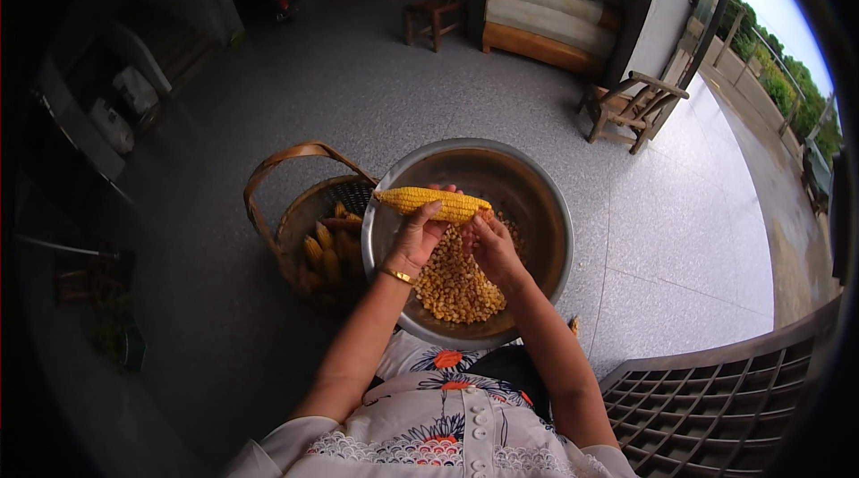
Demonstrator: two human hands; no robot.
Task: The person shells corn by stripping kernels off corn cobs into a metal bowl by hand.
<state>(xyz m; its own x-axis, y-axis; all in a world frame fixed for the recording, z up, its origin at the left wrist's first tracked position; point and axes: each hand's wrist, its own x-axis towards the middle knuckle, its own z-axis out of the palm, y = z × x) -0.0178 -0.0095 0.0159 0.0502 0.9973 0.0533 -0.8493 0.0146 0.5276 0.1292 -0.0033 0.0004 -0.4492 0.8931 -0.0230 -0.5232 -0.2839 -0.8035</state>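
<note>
A yellow ear of corn (434,203) lies level above a wide metal basin (553,201). My left hand (419,235) is wrapped round its middle, the thumb resting on the kernels. At the ear's right end my right hand (491,244) presses thumb and fingers against it, where a small reddish patch of bare cob shows. Loose kernels (458,290) are heaped in the basin, mostly on its near side. Left of the basin stands a woven basket (288,226) with an arched handle, holding several ears of corn (327,250).
A small wooden chair (632,111) stands by the doorway at the right. Farther back are another chair (438,8) and a cushioned wooden sofa (548,17). A dark lattice rack (716,397) fills the lower right. Speckled floor (358,102) surrounds the basin.
</note>
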